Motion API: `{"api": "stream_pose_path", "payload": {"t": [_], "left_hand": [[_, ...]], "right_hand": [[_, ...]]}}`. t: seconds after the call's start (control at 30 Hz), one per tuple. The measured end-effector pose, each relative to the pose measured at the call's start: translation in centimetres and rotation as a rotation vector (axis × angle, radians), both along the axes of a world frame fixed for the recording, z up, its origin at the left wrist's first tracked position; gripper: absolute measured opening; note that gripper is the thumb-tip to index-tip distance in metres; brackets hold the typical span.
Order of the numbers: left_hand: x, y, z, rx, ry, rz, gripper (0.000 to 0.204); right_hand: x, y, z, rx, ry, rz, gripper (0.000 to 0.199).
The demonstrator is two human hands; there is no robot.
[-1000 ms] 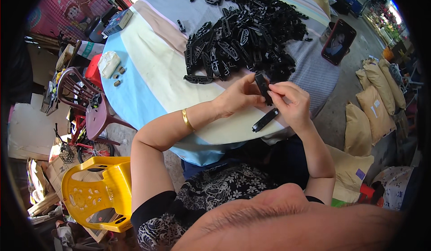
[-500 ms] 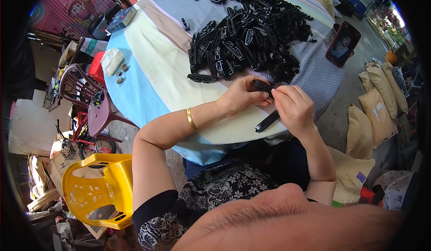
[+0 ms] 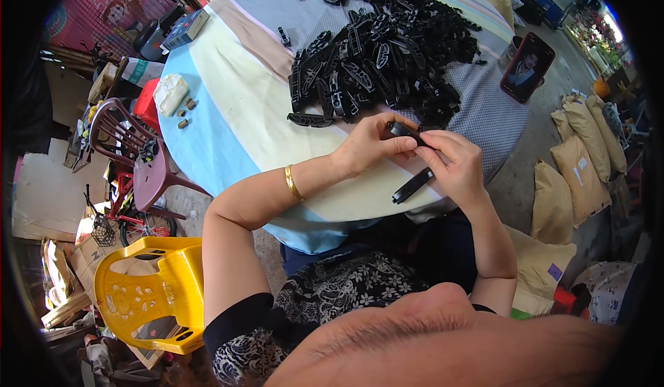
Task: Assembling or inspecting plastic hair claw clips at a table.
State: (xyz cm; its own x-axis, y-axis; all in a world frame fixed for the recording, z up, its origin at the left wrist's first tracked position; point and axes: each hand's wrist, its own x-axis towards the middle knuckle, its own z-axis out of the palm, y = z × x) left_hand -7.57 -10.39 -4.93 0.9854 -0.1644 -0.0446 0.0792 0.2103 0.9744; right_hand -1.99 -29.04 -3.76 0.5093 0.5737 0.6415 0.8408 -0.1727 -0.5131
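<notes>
My left hand [image 3: 364,145] is closed around one end of a long black plastic part [image 3: 404,132], its thumb pressed along the side. The fingers of my right hand [image 3: 456,164] pinch the other end, so both hands hold it just above the near side of the cloth-covered table [image 3: 242,103]. A second long black plastic part [image 3: 413,186] shows under my right hand, by the table's near edge; whether it lies on the cloth or is tucked in the palm I cannot tell. Beyond my hands spreads a large heap of black plastic parts [image 3: 360,76].
A phone [image 3: 528,67] stands upright at the table's right edge. On the left lie a white packet [image 3: 171,95], several small brownish pieces [image 3: 183,123] and a blue box [image 3: 185,30]. A yellow chair [image 3: 149,293] and full brown sacks [image 3: 581,179] flank me.
The held part has turned between my fingers and shows a smoother face. My left thumb has moved onto it, and my right fingers have shifted their grip slightly.
</notes>
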Motion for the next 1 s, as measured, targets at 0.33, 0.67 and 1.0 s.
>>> {"api": "stream_pose_path", "payload": {"t": [0.33, 0.67, 1.0], "left_hand": [[-0.4, -0.7, -0.1, -0.402, 0.022, 0.033, 0.031], [0.1, 0.2, 0.6, -0.294, 0.212, -0.048, 0.032], [0.3, 1.2, 1.2, -0.035, 0.330, -0.260, 0.030]], "right_hand": [[-0.8, 0.6, 0.0, 0.183, -0.064, -0.098, 0.010], [-0.1, 0.5, 1.5, 0.063, -0.245, 0.101, 0.018], [0.0, 0.5, 1.2, -0.025, -0.365, 0.158, 0.018]]}}
